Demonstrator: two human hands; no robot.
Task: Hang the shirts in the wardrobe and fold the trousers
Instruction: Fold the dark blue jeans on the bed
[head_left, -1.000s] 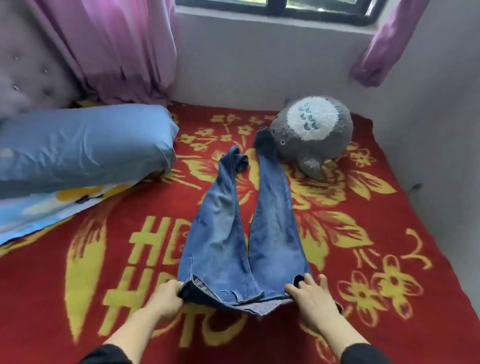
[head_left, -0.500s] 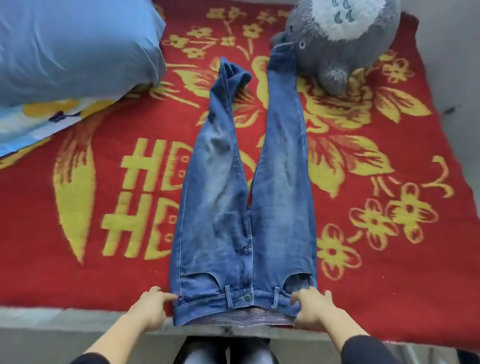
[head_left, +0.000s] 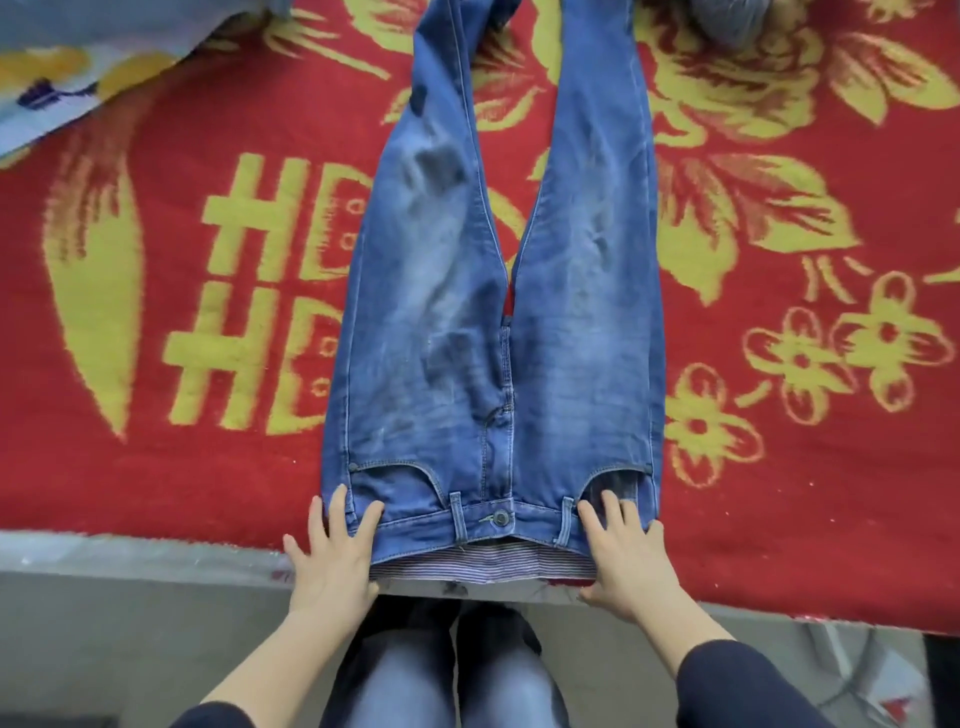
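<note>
A pair of blue jeans (head_left: 498, 291) lies flat and front side up on the red blanket (head_left: 208, 478), legs stretched away from me, waistband at the bed's near edge. My left hand (head_left: 332, 556) rests with spread, straight fingers on the waistband's left corner. At the right corner, beside the front pocket, my right hand (head_left: 623, 558) presses down flat, its fingers straight too. The jeans' hems run out of view at the top.
The red blanket with yellow flowers and letters covers the bed. A pale blue pillow and patterned sheet (head_left: 62, 88) lie at the top left. A grey plush toy (head_left: 727, 21) shows at the top right. My own legs (head_left: 447, 670) stand against the bed's edge.
The view has tilted down and come closer. Both hands have let go of the waistband they gripped and now lie flat on it; the jeans lie straighter and smoother.
</note>
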